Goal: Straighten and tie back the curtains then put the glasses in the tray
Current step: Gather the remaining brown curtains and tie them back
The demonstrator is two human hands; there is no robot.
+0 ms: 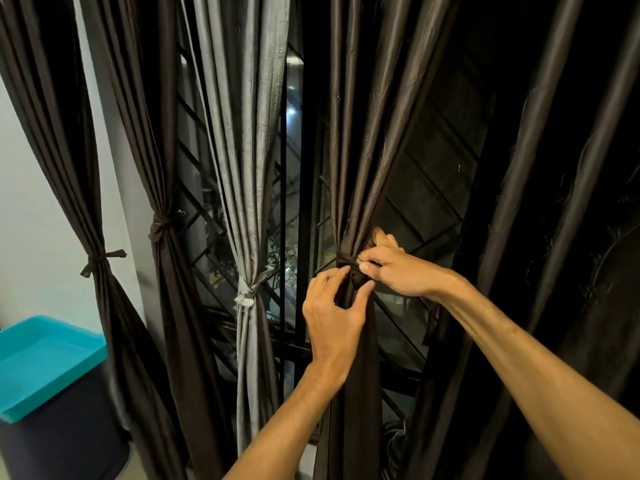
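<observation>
A dark brown curtain (356,174) hangs gathered in the middle of the view, with a brown tie band (346,260) wrapped round it. My left hand (332,313) pinches the band from the left and below. My right hand (398,268) pinches it from the right, fingers curled at the knot. Left of it hang a grey curtain (242,150) tied with a pale band (247,292) and two brown curtains (149,133) (62,140), each tied back. A turquoise tray (41,362) sits at the lower left. No glasses are in view.
The tray rests on a dark stand (69,438) by a pale wall (27,209). A black window grille (298,209) with diagonal bars stands behind the curtains. More dark curtain folds (554,202) fill the right side.
</observation>
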